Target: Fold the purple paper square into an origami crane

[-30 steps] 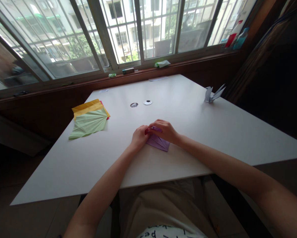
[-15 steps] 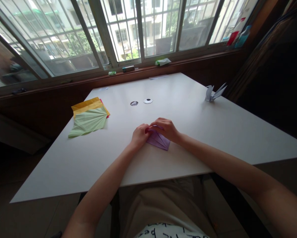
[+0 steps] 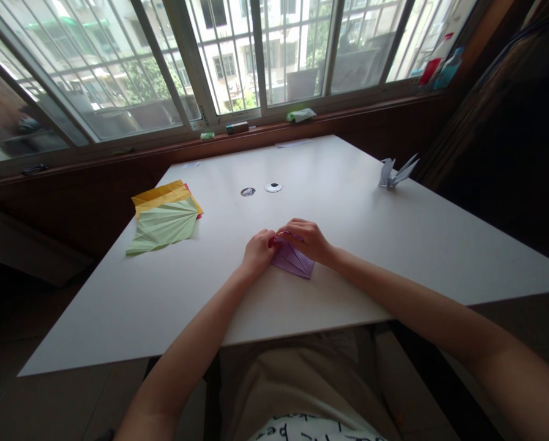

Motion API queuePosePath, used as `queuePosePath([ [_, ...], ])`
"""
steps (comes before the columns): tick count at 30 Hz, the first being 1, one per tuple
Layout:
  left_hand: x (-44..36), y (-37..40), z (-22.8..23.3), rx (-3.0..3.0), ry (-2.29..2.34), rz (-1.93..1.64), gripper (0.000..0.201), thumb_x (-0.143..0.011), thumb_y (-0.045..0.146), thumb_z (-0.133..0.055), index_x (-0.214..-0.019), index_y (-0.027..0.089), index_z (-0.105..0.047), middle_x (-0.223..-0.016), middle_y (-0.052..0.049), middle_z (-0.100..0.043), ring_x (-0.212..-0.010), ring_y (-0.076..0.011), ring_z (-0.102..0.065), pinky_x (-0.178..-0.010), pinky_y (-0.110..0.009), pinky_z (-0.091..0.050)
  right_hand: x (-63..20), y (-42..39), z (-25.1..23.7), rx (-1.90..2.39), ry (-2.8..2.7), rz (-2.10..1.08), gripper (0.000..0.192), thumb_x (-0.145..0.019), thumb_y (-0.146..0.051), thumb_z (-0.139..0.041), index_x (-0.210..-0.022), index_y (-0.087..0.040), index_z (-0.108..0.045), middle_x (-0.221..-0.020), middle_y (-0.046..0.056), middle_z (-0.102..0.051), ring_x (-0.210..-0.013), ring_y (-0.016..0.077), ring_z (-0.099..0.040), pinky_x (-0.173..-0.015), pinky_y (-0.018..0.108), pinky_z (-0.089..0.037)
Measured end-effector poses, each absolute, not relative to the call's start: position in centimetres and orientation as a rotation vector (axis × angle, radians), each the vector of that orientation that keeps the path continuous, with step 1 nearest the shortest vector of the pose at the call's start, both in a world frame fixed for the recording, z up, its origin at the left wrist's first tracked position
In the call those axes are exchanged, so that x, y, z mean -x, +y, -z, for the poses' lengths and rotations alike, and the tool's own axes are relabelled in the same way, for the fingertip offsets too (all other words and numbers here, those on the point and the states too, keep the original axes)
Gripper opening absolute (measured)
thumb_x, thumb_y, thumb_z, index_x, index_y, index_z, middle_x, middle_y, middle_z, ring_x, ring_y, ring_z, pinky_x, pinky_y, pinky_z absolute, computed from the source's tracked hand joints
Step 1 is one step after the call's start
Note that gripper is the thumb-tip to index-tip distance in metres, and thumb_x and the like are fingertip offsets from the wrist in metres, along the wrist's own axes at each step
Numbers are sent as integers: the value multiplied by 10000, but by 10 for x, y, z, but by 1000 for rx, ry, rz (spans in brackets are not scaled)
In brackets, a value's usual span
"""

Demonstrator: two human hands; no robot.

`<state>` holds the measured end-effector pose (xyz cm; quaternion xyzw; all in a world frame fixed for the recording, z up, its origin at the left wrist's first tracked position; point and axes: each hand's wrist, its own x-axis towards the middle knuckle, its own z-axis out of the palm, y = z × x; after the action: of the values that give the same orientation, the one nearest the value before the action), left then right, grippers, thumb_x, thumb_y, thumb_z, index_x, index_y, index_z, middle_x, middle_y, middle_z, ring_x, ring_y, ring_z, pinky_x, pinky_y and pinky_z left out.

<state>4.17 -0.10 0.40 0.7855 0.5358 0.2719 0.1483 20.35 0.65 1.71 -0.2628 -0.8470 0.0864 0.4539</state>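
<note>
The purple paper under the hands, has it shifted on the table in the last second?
No. The purple paper lies just as far below the two round marks on the table as before; only the camera tilted slightly.

Since a second ago the right hand (image 3: 305,240) has drawn slightly toward the left hand (image 3: 257,252), so that less of the purple paper (image 3: 294,261) shows beyond its fingers, and the paper's near corner has turned a touch. The whole table (image 3: 393,245) sits a little higher in the head view than it did then. Over the last half second nothing visible has shifted.
</note>
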Motion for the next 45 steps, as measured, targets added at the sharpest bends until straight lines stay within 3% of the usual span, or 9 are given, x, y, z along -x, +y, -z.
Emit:
queuePosePath([
  [20,-41,1,1,-2231,1517,-841,137,-774,248,-515,-660,174,-534,-660,26,-468,-596,-92,-434,-592,-232,-333,-201,4,-19,663,-2049,-176,157,-857,-225,-490,-845,-181,-641,-724,39,-651,-664,120,-580,-630,237,-459],
  [45,-42,-4,-5,-2288,1548,-753,130,-800,241,-479,-738,178,-573,-707,8,-499,-639,-106,-484,-618,-235,-373,-201,5,-16,717,-2087,-207,178,-854,-269,-496,-822,-171,-641,-712,47,-638,-649,122,-571,-619,235,-444],
])
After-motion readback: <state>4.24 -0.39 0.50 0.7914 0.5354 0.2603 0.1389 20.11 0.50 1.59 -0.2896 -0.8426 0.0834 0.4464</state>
